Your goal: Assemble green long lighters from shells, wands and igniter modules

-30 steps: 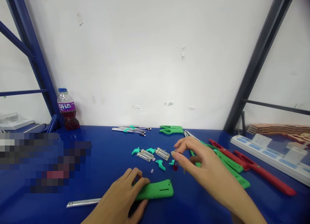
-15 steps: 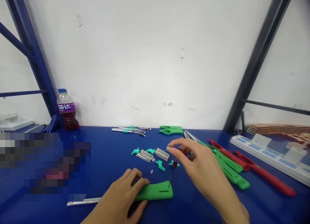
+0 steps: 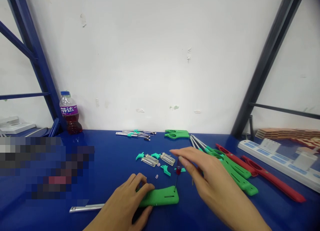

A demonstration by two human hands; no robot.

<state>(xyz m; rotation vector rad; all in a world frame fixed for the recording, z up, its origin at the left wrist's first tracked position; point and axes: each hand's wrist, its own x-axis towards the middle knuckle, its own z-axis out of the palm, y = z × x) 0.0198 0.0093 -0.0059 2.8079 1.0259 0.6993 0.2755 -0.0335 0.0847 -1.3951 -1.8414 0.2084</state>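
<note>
Bottle (image 3: 68, 112) (purple label) far left; red handles (image 3: 275, 181) right.

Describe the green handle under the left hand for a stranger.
On the blue table, find the left hand near the front edge. The green handle lies under its fingers: the only green piece held, nearer than the long green handles at right.

The head-worn camera looks forward and down, close over left hand (image 3: 125, 202) and right hand (image 3: 212, 184), toward the wall (image 3: 150, 57).
</note>
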